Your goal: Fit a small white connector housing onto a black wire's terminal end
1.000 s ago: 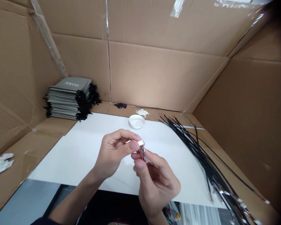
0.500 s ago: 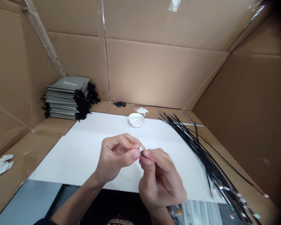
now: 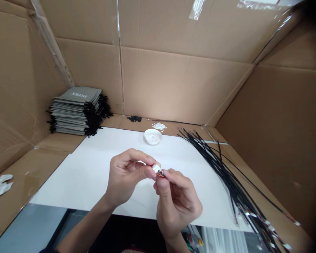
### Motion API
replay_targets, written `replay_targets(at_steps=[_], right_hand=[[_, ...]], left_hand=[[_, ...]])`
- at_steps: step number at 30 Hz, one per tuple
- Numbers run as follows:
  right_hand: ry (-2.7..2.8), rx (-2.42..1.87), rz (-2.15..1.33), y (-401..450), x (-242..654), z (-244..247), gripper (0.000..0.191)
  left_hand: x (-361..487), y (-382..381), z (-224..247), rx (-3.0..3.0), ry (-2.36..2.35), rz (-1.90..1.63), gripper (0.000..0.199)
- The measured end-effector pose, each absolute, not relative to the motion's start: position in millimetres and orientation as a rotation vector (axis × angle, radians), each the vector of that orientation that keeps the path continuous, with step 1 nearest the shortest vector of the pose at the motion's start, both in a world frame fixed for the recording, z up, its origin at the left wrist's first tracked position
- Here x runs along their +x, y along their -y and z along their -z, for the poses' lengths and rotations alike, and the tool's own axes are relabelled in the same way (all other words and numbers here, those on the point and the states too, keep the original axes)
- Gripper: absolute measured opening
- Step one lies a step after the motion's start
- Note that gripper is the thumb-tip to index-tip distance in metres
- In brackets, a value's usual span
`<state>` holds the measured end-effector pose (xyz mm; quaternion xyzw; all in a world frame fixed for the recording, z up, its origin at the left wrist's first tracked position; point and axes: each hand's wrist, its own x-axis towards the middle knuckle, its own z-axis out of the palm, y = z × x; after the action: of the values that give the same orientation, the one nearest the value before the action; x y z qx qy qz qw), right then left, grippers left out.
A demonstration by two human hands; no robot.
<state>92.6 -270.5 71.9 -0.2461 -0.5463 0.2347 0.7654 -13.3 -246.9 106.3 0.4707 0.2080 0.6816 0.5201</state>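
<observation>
Between thumb and index finger, my left hand (image 3: 130, 179) pinches a small white connector (image 3: 156, 168). Thin coloured wires (image 3: 161, 174), dark, white and orange among them, run from the connector to my right hand (image 3: 175, 200), whose thumb and index finger are closed on them. Both hands are raised over the front part of the white board (image 3: 86, 172), fingertips almost touching. Beyond them stands a white bowl (image 3: 153, 141) holding small whitish pieces. The rest of the wires is hidden by my right hand.
Black cables (image 3: 213, 161) with white plugs lie along the right. Grey INTEX sleeves (image 3: 71, 116) are stacked at the back left. Small black pieces (image 3: 134, 118) and white pieces (image 3: 159, 126) lie in piles near the cardboard wall (image 3: 168, 80). A crumpled white glove-like item (image 3: 0, 186) lies at left.
The white connector has turned, so more of it and its coloured wires show between my fingers. My right hand has shifted slightly left.
</observation>
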Motion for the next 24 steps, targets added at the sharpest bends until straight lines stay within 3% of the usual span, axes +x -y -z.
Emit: replay_targets(at_steps=[10,15,19,24], right_hand=[[1.170,-0.525,-0.621,276,91,-73,0.022],[1.195,-0.539,-0.843,275,96,-63,0.019],[1.231,-0.665,-1.132,267,115,-45,0.011],[1.316,-0.887,-1.262,259,158,-20,0.027]], left_hand=[[-16,246,-105,1.113,-0.576,-1.570,0.015],[-17,243,-101,1.044,-0.657,-1.561,0.021],[-21,237,-101,0.923,-0.796,-1.711,0.032],[-39,225,-102,0.785,-0.938,-1.965,0.035]])
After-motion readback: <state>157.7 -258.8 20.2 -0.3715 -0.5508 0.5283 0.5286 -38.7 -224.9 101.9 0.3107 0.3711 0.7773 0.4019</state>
